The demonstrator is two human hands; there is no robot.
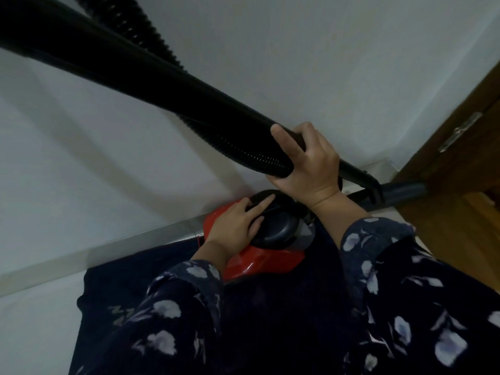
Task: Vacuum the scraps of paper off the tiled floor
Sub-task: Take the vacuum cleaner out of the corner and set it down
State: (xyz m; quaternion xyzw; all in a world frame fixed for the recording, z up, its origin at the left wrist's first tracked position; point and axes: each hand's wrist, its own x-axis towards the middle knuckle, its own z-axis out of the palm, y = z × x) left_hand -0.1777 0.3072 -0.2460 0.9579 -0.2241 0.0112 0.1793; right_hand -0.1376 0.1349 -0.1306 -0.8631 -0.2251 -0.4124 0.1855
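A red vacuum cleaner body (259,259) sits on the floor against the white wall, with a black round wheel or cap (278,228) on its side. My left hand (238,220) rests on that black round part with straight fingers. My right hand (305,161) grips the black vacuum tube (167,74) together with the ribbed hose (243,147), just above the red body. The tube runs up to the top left and down to a grey end piece (405,190) at the right. No paper scraps show in this view.
A white wall (297,50) fills the upper view, with a pale skirting strip (94,253) along the floor. A brown wooden door (465,147) with a metal hinge stands at the right. My dark floral clothing (270,320) covers the lower view.
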